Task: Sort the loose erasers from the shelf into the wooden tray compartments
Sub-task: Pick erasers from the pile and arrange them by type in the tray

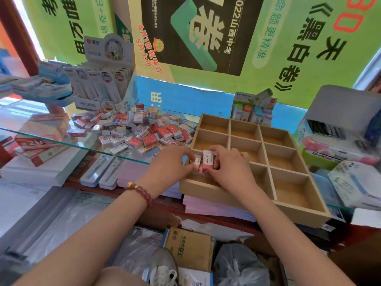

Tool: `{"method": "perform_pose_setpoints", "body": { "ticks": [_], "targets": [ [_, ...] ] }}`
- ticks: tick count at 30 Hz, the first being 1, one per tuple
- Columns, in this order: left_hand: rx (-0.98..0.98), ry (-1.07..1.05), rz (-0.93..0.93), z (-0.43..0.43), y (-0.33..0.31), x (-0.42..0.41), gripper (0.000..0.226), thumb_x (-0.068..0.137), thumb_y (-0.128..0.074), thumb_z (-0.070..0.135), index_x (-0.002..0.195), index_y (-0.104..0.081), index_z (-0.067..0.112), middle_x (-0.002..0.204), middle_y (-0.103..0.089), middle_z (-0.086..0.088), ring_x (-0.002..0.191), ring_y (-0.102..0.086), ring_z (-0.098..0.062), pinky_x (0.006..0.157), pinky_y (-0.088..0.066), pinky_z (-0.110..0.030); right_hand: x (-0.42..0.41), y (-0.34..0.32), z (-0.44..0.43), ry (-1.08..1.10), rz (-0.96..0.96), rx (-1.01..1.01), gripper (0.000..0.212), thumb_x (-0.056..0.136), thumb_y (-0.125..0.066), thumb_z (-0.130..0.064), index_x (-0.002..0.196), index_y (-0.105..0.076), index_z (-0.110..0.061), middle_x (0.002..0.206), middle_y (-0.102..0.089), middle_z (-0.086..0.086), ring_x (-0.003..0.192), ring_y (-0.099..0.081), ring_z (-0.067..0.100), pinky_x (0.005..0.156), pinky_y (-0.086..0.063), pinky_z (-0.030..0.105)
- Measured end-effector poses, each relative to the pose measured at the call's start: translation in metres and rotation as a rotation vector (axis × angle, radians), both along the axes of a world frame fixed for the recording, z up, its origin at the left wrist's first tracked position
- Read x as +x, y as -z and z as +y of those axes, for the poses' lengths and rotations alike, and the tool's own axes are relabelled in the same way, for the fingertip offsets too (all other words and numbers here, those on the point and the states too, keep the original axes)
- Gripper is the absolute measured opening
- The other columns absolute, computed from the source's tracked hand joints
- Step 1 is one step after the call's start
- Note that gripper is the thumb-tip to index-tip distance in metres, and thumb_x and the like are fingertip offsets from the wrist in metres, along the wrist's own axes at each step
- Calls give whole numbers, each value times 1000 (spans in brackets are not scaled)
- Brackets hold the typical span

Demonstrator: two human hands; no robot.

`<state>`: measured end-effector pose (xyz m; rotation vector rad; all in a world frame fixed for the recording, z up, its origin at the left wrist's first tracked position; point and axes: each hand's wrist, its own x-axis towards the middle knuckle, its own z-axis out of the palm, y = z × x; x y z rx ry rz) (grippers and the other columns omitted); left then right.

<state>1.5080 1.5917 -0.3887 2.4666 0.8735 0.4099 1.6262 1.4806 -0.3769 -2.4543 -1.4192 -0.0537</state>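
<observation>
Two bare forearms reach in from the bottom edge, the left forearm (92, 234) wearing a red bead bracelet (142, 193) at the wrist. The right grip (228, 168) is closed with its fingers curled round a pink-sleeved eraser (208, 162), which stands upright. Just beside it, the left grip (171, 162) pinches a second eraser (195, 162); the two erasers touch. Both sit in the left column of the wooden tray (253, 209), in the compartment just beyond the nearest one. The tray rests on the glass shelf (61, 141). To its left, touching its far corner, lies a pile of loose erasers (140, 129) in red, white and blue sleeves. Boxed stationery stands around both.
</observation>
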Motion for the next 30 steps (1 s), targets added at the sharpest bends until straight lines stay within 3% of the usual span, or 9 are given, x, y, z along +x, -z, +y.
{"method": "perform_pose_setpoints", "body": {
  "ticks": [7, 13, 19, 30],
  "targets": [
    [77, -31, 30, -5, 0, 2, 25, 80, -68, 34, 103, -60, 31, 93, -46, 9, 83, -43, -9, 74, -39, -25, -4, -6, -8, -51, -156, -79, 34, 93, -50, -45, 126, -54, -37, 104, -64, -9, 104, -49, 16, 93, -28, 37],
    [59, -58, 12, -9, 0, 3, 23, 79, -70, 32, 98, -57, 31, 100, -52, 7, 85, -48, -11, 77, -45, -29, -1, 3, -1, -19, 39, -14, 34, 89, -60, -43, 120, -53, -33, 105, -65, -10, 104, -54, 12, 100, -29, 36],
    [23, -64, -8, -7, 3, 7, 23, 75, -69, 24, 87, -52, 31, 104, -59, 6, 87, -52, -12, 73, -44, -29, 0, 7, 0, -41, 36, -35, 41, 87, -63, -38, 124, -47, -32, 110, -65, -7, 107, -55, 15, 103, -28, 37],
    [5, -72, 4, -8, 6, 10, 25, 76, -70, 28, 89, -49, 31, 105, -56, 3, 91, -54, -15, 72, -45, -29, 2, 7, 3, -74, -4, -74, 41, 86, -63, -40, 120, -43, -30, 117, -64, -4, 108, -57, 16, 105, -28, 40]
  ]
}}
